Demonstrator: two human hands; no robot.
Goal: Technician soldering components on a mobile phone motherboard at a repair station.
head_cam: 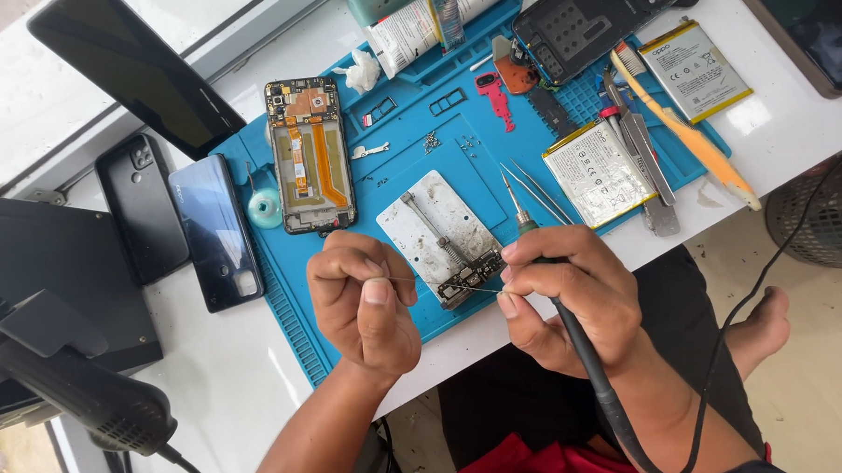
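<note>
My left hand [363,304] is closed, pinching a thin wire [441,284] between thumb and forefinger. The wire runs right to my right hand [563,297], which pinches its other end while also gripping a black soldering iron [533,228] with its tip pointing up and away. Both hands hover over the near edge of a blue work mat [408,144]. Just beyond them a metal board holder [435,227] clamps a small circuit board [464,280]. An opened phone [308,155] with orange flex cables lies on the mat to the left.
Two phone batteries [598,172] [695,70], tweezers [541,190] and a yellow pry tool [688,134] lie at the right. Two dark phones [215,230] [140,207] sit left of the mat. A hot-air handle [81,388] stands at the near left. The iron's cable [723,347] trails right.
</note>
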